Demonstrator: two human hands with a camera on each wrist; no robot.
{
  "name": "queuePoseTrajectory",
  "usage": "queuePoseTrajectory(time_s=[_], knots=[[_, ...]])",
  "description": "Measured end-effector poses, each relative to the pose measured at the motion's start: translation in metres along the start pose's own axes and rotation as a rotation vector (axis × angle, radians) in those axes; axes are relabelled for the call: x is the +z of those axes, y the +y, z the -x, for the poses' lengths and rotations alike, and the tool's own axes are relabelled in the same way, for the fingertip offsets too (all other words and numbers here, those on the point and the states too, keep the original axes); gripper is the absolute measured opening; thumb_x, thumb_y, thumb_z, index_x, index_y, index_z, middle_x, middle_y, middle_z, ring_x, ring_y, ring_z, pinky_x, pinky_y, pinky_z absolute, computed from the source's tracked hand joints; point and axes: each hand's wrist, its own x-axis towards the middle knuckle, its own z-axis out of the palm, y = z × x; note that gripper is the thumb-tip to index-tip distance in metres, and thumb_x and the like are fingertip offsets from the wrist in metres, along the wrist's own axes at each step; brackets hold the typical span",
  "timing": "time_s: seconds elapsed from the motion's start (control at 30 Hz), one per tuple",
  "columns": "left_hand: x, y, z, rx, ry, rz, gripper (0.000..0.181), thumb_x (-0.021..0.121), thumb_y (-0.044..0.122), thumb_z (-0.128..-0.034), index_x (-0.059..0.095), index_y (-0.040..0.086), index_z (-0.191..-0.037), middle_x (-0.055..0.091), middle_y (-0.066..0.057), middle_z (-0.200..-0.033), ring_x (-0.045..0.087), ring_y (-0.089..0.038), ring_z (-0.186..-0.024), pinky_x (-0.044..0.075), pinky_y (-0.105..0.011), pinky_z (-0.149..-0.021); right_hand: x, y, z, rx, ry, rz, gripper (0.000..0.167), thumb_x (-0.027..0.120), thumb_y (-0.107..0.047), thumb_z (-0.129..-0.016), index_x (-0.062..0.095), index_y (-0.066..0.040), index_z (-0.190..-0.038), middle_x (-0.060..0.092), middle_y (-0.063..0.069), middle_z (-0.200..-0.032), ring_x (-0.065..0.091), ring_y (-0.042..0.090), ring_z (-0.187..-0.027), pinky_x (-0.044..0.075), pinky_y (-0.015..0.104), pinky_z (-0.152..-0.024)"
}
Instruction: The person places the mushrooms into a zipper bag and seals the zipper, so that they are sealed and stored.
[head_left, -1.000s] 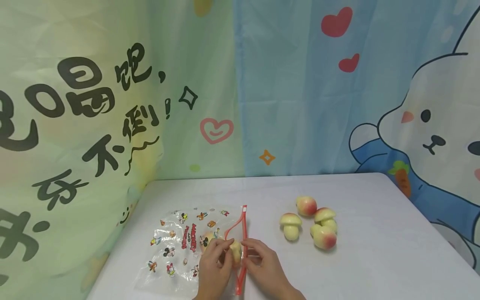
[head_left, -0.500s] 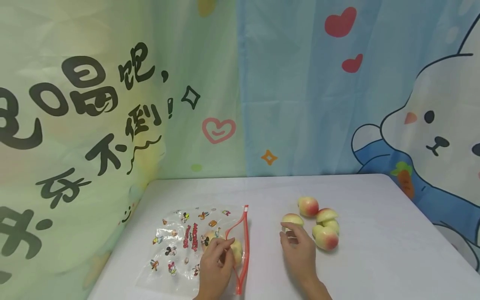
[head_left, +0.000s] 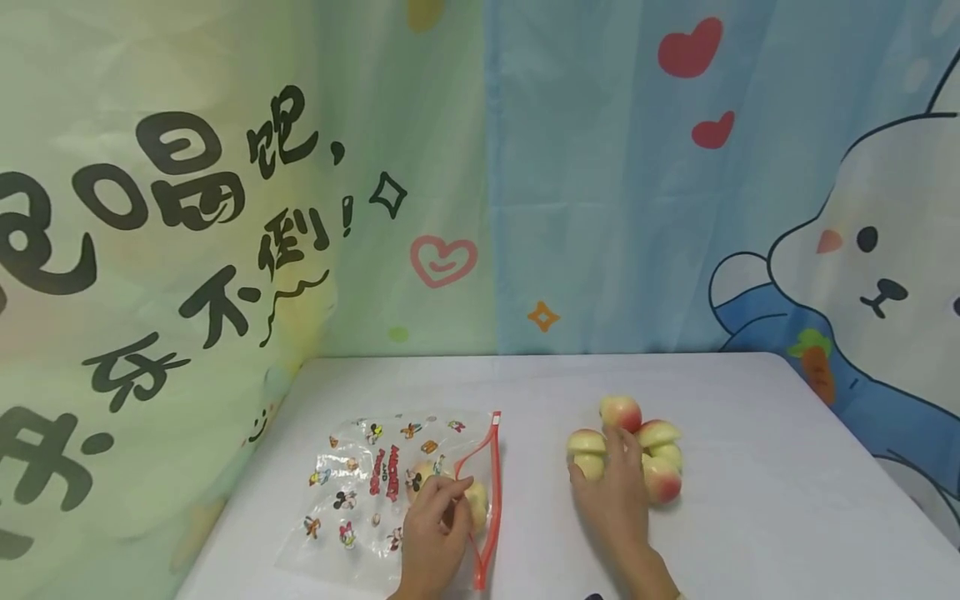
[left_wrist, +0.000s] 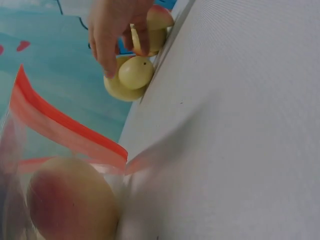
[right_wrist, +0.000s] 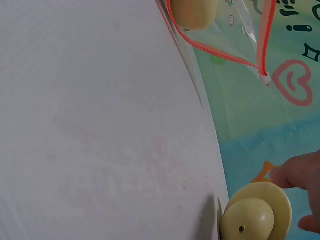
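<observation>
A clear zip-top bag (head_left: 360,500) with cartoon prints and a red zip edge lies on the table at left, its mouth spread toward the right. Yellow-and-pink toy mushrooms are inside; one toy mushroom (head_left: 477,505) shows near the mouth. With curled fingers, my left hand (head_left: 437,533) pinches the upper layer at that mouth. My right hand (head_left: 617,492) is over a standing toy mushroom (head_left: 587,450), thumb and fingers spread on either side of its cap. In the right wrist view, a finger (right_wrist: 295,172) is beside that mushroom's cap (right_wrist: 280,210); whether it touches cannot be told.
Close to my right hand lie more toy mushrooms: one (head_left: 621,412) behind, one (head_left: 660,435) to the right, another (head_left: 663,481) in front of it. The white table (head_left: 750,517) ends at a printed cloth backdrop (head_left: 585,208).
My right hand has left the bag's mouth and moved right to the standing toy mushroom. The left hand keeps its pinch on the bag. The head view has shifted slightly.
</observation>
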Motion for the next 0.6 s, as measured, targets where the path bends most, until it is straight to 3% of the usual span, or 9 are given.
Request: queuePoseTrajectory(time_s=[0.1,0.23,0.6], knots=[[0.000,0.001,0.002,-0.028,-0.012,0.004,0.032,0.062,-0.016,-0.0751,0.072,0.002,-0.100,0.059,-0.002,-0.085,0.051,-0.002,-0.063,0.043,-0.010,-0.053,0.003,0.003,0.001,0.005,-0.044,0.039,0.071,0.082,-0.015,-0.073,0.050,0.000,-0.134,0.043,0.019,-0.137,0.053,0.042,-0.115,0.047,0.056,-0.086],[0.001,0.001,0.003,-0.029,-0.007,0.004,0.032,0.062,-0.015,-0.0749,0.071,0.002,-0.100,0.059,-0.002,-0.085,0.050,-0.002,-0.063,0.043,-0.010,-0.053,0.007,0.009,0.002,-0.005,-0.048,0.051,0.070,0.081,-0.013,-0.072,0.051,-0.001,-0.133,0.045,0.019,-0.135,0.055,0.044,-0.111,0.048,0.057,-0.083],[-0.001,-0.001,0.000,0.013,-0.002,0.008,0.036,0.061,-0.017,-0.0747,0.071,0.004,-0.103,0.058,-0.002,-0.086,0.051,-0.003,-0.062,0.042,-0.009,-0.053,0.008,0.012,0.000,0.014,-0.125,-0.025,0.066,0.074,-0.002,-0.076,0.047,-0.001,-0.136,0.049,0.021,-0.136,0.046,0.039,-0.126,0.038,0.054,-0.104]])
